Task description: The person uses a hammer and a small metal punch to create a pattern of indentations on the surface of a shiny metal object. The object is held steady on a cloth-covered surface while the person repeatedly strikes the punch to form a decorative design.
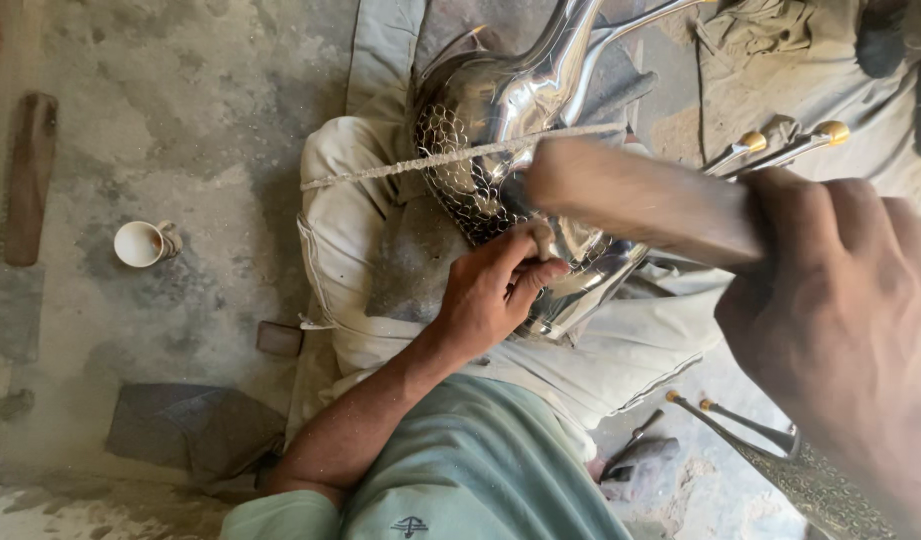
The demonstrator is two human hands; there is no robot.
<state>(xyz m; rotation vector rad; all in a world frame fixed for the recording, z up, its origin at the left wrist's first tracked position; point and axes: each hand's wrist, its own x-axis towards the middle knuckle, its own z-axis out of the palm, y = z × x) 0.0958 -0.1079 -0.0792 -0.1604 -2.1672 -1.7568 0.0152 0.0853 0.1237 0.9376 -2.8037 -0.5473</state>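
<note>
A shiny silver metal figure (500, 110) with a scale pattern punched into part of it lies on a pale cushion (350, 220), tied down by a twisted cord (450, 155). My left hand (490, 290) rests on the figure's lower side and pinches a small punch (543, 240) against the metal. My right hand (840, 320) grips a wooden mallet (630, 195), its blunt head raised close over the punch.
A small white cup (140, 243) stands on the dusty concrete floor at the left, near a wooden stick (28, 175). Brass-tipped metal rods (780, 148) lie at the upper right. Another patterned metal piece (810, 480) lies at the lower right.
</note>
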